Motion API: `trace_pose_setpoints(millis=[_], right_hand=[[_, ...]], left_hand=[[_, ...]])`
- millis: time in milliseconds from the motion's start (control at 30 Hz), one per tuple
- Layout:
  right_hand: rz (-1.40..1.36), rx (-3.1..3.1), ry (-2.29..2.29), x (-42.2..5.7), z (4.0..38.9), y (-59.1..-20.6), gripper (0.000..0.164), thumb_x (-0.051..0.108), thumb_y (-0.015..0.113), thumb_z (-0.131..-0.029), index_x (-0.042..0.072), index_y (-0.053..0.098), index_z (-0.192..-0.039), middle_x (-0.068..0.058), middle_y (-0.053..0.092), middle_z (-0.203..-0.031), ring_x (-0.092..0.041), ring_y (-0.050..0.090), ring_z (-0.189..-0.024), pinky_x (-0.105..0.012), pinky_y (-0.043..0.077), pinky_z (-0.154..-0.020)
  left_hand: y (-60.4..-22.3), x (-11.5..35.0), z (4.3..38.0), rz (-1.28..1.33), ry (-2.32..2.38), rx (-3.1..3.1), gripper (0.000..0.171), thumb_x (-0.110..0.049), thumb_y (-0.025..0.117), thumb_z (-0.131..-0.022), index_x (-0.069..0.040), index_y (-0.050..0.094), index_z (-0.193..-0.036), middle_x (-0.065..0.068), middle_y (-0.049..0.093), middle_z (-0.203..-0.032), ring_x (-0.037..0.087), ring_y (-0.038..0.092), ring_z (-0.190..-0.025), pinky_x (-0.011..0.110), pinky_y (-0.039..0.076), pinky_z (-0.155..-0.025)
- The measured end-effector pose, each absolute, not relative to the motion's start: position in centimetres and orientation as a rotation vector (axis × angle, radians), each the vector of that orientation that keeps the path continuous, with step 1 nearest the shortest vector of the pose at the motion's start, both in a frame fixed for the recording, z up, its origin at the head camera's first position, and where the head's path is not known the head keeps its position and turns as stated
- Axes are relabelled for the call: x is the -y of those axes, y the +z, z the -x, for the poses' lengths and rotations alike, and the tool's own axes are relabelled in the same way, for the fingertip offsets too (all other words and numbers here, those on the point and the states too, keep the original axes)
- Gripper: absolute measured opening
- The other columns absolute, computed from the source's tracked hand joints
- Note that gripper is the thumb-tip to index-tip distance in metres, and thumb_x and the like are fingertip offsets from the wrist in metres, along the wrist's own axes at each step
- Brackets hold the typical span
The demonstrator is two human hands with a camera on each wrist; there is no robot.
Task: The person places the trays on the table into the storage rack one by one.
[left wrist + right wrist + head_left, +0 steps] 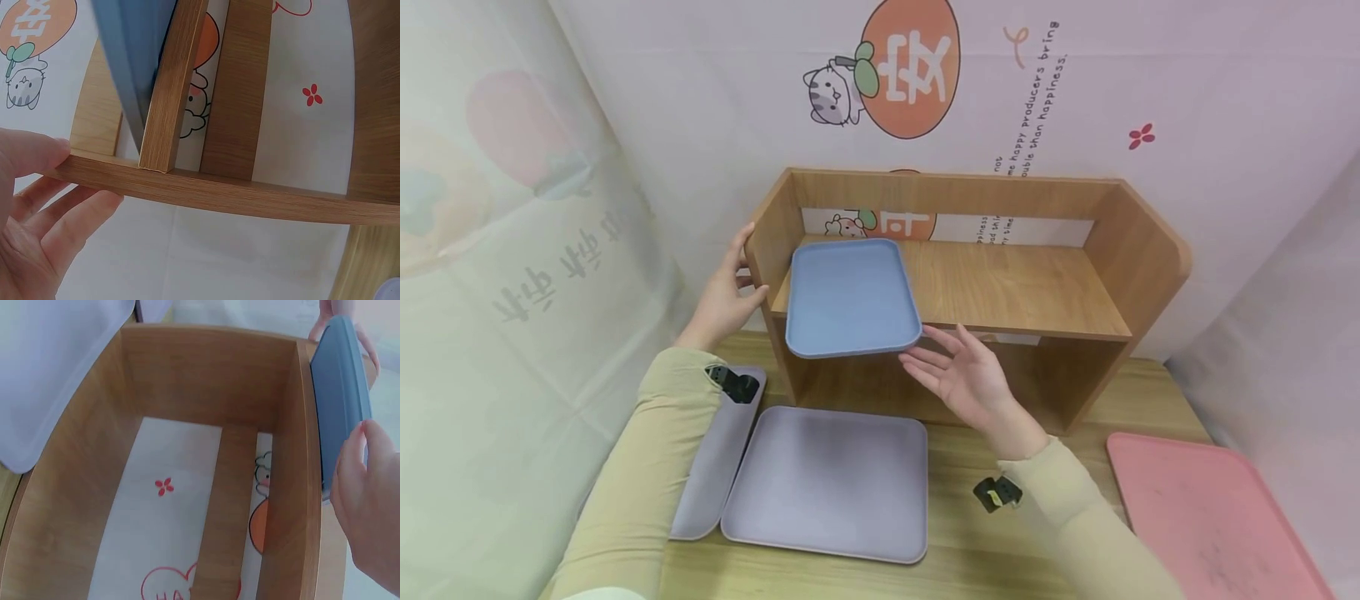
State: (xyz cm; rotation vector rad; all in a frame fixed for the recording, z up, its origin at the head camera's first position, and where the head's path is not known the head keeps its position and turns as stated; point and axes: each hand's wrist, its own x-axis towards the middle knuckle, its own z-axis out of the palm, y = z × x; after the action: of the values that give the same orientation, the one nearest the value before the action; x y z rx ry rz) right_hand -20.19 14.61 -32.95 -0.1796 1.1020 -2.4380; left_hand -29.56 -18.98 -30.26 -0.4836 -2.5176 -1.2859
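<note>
counted: four trays in all, meaning one blue tray (853,296), two lavender trays (835,483) (715,471) and one pink tray (1210,508). also one wooden two-level shelf (1015,287) on the desk (977,550), two beige sleeves (651,467) (1082,517) and two black wrist devices (733,383) (997,493).

two hands in view. with the left hand (722,296), grips the shelf's left side panel, thumb at the front edge, fingers round the outer face. with the right hand (966,379), touches the blue tray's front right corner, fingers nearly straight and a little spread, thumb held apart; cannot tell how much weight rests on the fingertips.

in the head view only: the pink tray, at the far right of the desk. from the left wrist: the blue tray edge-on against the shelf board, plus a sliver of lavender tray in the corner. from the right wrist: straight into the lower compartment, with a red flower print (164,486) on the cloth behind the back opening.

on the upper level, at the left end: the blue tray, front edge out past the board. cannot tell whether fully flat. side by side on the desk, before the shelf's left half: the lavender trays.
</note>
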Motion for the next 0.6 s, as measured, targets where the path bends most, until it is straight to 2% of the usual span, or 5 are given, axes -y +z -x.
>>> trace_pose_setpoints(millis=[167, 600], right_hand=[[0.205, -1.014, -2.440, -13.5, 20.3, -32.8, 0.065, 0.045, 0.011, -0.102, 0.006, -0.003, -0.152, -0.028, -0.003, -0.155, -0.040, 0.009, -0.144, -0.038, 0.016, -0.117], [0.179, -0.921, -2.468, -11.7, 20.9, -33.2, 0.067, 0.050, 0.013, -0.100, 0.008, 0.001, -0.153, -0.026, 0.000, -0.156, -0.039, 0.009, -0.145, -0.037, 0.014, -0.118]], left_hand=[[-30.1, 18.9, 29.4, 0.481, -1.260, 2.529, 0.088, 0.003, 0.057, -0.089, -0.032, 0.006, -0.152, 0.030, 0.044, -0.130, 0.050, 0.055, -0.111, 0.060, 0.048, -0.090], [-30.3, 18.9, 29.5, 0.469, -1.283, 2.521, 0.088, 0.004, 0.057, -0.088, -0.032, 0.008, -0.152, 0.032, 0.044, -0.130, 0.051, 0.055, -0.111, 0.059, 0.047, -0.092]])
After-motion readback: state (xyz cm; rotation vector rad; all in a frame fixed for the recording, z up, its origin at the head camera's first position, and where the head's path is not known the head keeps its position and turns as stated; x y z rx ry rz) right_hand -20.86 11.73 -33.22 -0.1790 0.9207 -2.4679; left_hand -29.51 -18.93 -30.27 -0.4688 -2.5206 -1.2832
